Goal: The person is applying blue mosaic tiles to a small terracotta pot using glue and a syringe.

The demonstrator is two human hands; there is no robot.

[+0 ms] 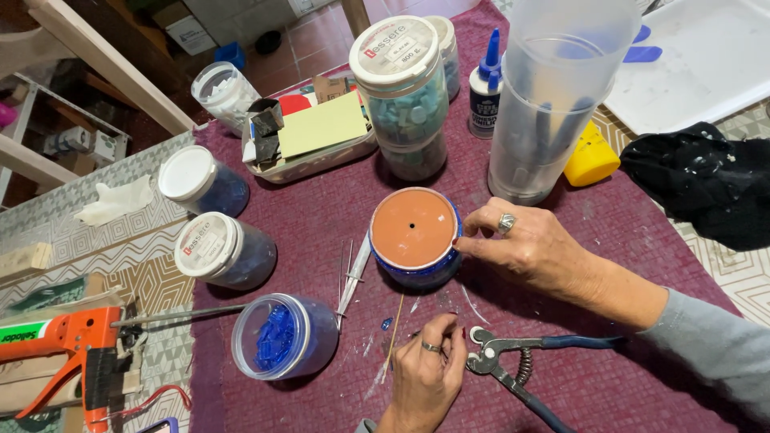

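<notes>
Pot [415, 232] sat upside down on the cloth [642, 240]. Your right hand [529, 248] steadied it, fingertips touching its rim. Left hand [425, 377], fingers curled together, pinched something small beside the nippers [501, 357].

we see a stacked clear jar of teal tiles [403, 96] with a white lid and red label behind the pot, two white-lidded blue-tile jars [218, 220] at left, a white glue bottle [484, 95] with blue nozzle, a yellow bottle [591, 157] right.
</notes>
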